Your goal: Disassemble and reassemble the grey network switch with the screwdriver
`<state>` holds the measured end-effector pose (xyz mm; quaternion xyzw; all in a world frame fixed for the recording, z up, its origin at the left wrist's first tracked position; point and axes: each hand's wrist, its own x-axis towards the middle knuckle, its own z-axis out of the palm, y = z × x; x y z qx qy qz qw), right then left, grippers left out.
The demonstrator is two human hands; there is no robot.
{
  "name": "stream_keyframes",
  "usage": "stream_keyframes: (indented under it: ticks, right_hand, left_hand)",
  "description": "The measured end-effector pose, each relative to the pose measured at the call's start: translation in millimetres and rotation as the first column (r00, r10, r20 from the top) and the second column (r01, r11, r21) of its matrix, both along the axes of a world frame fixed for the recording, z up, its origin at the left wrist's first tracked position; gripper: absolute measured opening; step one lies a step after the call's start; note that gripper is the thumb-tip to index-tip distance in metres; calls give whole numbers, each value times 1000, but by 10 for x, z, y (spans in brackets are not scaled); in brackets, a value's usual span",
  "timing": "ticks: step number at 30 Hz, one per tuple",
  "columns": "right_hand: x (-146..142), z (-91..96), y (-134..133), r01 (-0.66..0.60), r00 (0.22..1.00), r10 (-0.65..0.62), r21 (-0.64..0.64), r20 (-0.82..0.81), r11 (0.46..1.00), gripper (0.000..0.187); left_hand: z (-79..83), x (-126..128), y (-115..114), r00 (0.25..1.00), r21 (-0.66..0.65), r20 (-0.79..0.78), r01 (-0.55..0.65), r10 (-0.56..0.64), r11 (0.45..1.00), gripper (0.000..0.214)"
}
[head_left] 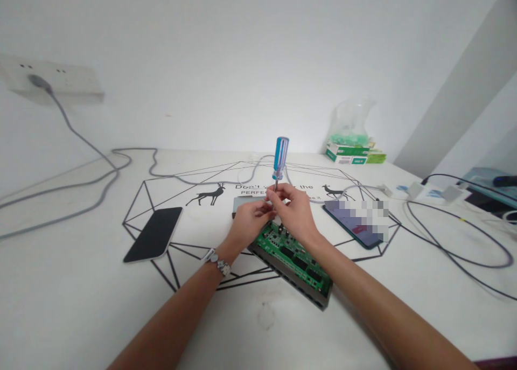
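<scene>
A screwdriver (281,157) with a clear, blue-striped handle stands nearly upright, handle end up. The fingers of my right hand (294,207) are closed round its thin shaft. My left hand (253,219) is pinched together beside the right one, close to the lower shaft; what lies between its fingertips is hidden. Under both hands lies a green circuit board (293,257), set in a grey metal frame along its near edge. The screwdriver's tip is covered by my fingers. Behind my left hand, part of a pale grey panel (241,201) shows.
A dark-screened phone (155,234) lies at left, another phone (355,223) with a lit screen at right. Grey cable (177,177) runs along the back to a wall socket (52,76). Green-and-white boxes (347,153) stand at back right; a power strip (428,191) and black cables lie at far right.
</scene>
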<state>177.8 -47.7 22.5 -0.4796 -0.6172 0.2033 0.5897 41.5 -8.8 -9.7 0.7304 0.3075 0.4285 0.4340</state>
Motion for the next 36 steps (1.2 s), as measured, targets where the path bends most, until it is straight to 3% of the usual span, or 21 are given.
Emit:
stream_keyframes:
  ticks: [6, 13, 22, 27, 36]
  right_hand:
    - [28, -15, 44, -54, 996, 52, -23, -69, 998, 25]
    - [149, 6, 51, 87, 996, -86, 31, -40, 996, 24]
    - [187, -24, 52, -26, 998, 25, 13, 56, 1000, 23]
    - [139, -44, 41, -73, 997, 73, -20, 31, 997, 29]
    - [135, -40, 16, 97, 990, -102, 58, 94, 994, 20]
  left_hand:
    - [-49, 34, 8, 1000, -39, 7, 30, -30, 999, 27]
    - [-5, -4, -20, 998, -21, -37, -47, 46, 999, 21]
    - [-13, -105, 6, 993, 19, -56, -100, 101, 995, 20]
    - [-22, -65, 15, 1000, 17, -12, -17, 17, 1000, 20]
    - [-33, -21, 8, 991, 58, -52, -123, 126, 991, 20]
